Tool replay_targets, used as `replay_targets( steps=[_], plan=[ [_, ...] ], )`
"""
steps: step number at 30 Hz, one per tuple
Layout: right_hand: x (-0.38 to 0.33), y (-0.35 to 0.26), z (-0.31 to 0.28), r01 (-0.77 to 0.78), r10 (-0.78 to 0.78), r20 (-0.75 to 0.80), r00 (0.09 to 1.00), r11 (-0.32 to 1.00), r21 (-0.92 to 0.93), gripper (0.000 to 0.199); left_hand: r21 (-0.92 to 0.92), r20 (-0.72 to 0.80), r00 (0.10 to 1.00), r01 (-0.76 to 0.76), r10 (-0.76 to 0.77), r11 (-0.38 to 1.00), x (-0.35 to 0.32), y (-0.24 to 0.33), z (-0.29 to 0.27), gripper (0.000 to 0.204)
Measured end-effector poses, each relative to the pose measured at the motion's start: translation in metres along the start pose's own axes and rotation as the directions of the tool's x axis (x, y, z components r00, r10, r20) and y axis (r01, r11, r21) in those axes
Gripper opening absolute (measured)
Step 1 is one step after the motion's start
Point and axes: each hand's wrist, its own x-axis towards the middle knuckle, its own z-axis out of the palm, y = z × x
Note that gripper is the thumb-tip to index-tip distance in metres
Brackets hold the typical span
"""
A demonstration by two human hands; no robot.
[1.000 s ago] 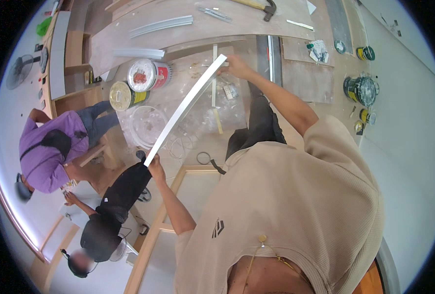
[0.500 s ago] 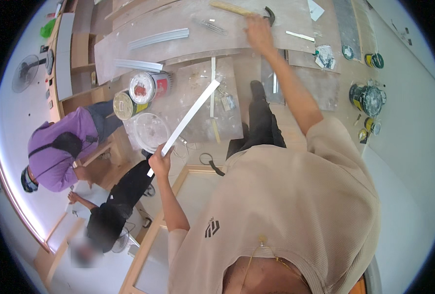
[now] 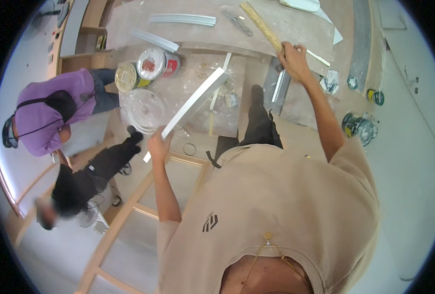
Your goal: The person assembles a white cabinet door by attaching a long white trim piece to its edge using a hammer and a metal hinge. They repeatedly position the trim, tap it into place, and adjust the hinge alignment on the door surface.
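Item: left hand [image 3: 157, 142], closed around the lower end of a long pale metal strip [image 3: 193, 104]; the strip runs up and to the right from the grip, its free end hanging over the dusty middle of the tabletop [image 3: 296, 24], above the scraps lying there. Item: right hand [image 3: 292, 59], arm stretched out, fingers wrapped round the near end of a long wooden stick [image 3: 259, 24] that lies slanted across the far part of the tabletop toward its back edge. Adjacent stock: a clear plastic bucket [image 3: 145, 109] just beside the left hand at the tabletop's left edge; two paint tins, one red-lidded [image 3: 154, 62] and one yellowish [image 3: 126, 76], next to the bucket; two more pale metal strips [image 3: 182, 19] near the far left corner; a small dark hand tool [image 3: 238, 22] beside the stick. Nearby: a person in a purple top [image 3: 51, 110] crouched off the left edge, and a second person in dark clothes [image 3: 87, 179] low on the floor below the bucket. Risk notes, as judgement: the strip is held by one end only, so its long free end could swing or dip and knock the bucket or tins, or slip from the grip toward the two people close below. With both arms spread wide, pulling on the stick could shift the body and carry the strip round with it. The stick, dragged across, could sweep the small tool off the tabletop.
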Motion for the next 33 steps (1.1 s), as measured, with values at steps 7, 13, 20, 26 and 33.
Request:
replay_targets(
  steps=[7, 13, 20, 26, 33],
  plan=[
    [-0.112, -0.165, -0.024, 0.154, -0.159, 0.073, 0.985, 0.986, 0.067, 0.066, 0.025, -0.051, 0.997, 0.062, -0.061, 0.998, -0.007, -0.015, 0.010, 0.038],
    [-0.128, -0.181, 0.017, 0.294, -0.285, 0.089, 0.954, 0.949, -0.109, 0.074, -0.001, -0.029, 0.999, 0.040, -0.040, 0.999, -0.007, -0.017, 0.009, 0.034],
    [-0.142, -0.200, 0.004, 0.262, -0.267, -0.070, 0.961, 0.963, -0.069, 0.073, -0.023, 0.000, 0.996, 0.091, -0.091, 0.996, -0.011, -0.013, 0.002, 0.033],
    [-0.141, -0.192, 0.019, 0.307, -0.318, -0.091, 0.944, 0.945, -0.115, 0.072, -0.048, 0.014, 0.997, 0.078, -0.077, 0.996, -0.017, -0.011, 0.004, 0.032],
    [-0.136, -0.193, 0.027, 0.325, -0.323, 0.042, 0.946, 0.928, -0.182, 0.071, -0.050, -0.014, 0.999, 0.038, -0.039, 0.998, -0.019, -0.022, 0.014, 0.032]
  ],
)
